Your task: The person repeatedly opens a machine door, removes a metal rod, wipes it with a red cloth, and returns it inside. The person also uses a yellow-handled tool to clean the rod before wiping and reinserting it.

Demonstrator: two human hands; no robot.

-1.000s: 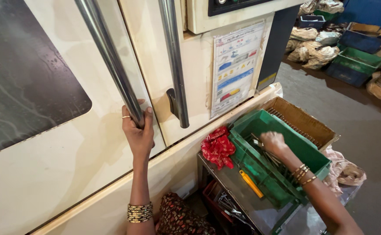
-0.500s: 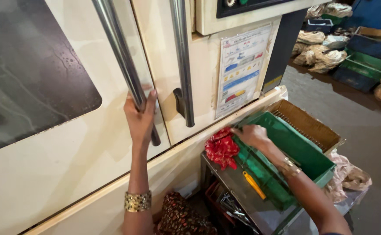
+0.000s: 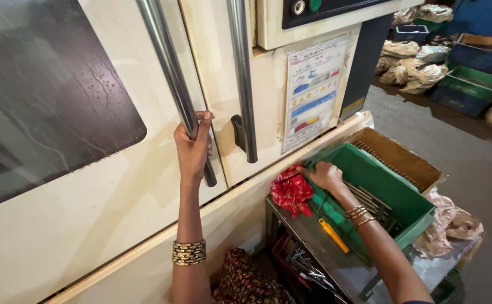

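— Where is your left hand (image 3: 194, 145) right now?

— Your left hand is up at about eleven o'clock from your body, closed around the lower part of the long steel door handle (image 3: 173, 79) on the cream machine door (image 3: 88, 191). Your fingers (image 3: 205, 132) wrap round the bar from the right, and the grip looks firm. A stack of gold bangles (image 3: 189, 252) sits on that forearm.

— And the other handle?

— A second steel handle (image 3: 241, 73) runs upright just beside yours, at one o'clock from your left hand, on the neighbouring door. Your hand does not touch it. A dark window (image 3: 43, 95) fills the door at ten o'clock, wet with droplets.

— What about your right hand (image 3: 326, 175)?

— It lies at about two o'clock from you, palm down and loosely curled, resting on the near left rim of the green plastic crate (image 3: 392, 197). Your fingertips reach the red crumpled cloth (image 3: 291, 191), which lies just beside the crate at its nine o'clock. Whether you pinch the cloth or only touch it, I cannot tell.

— What else is around it?

— Metal rods (image 3: 372, 198) lie inside the crate. A yellow-handled tool (image 3: 333, 235) lies on the steel table (image 3: 336, 270) at six o'clock from your right hand. A brown cardboard box (image 3: 403, 160) stands behind the crate at two o'clock.
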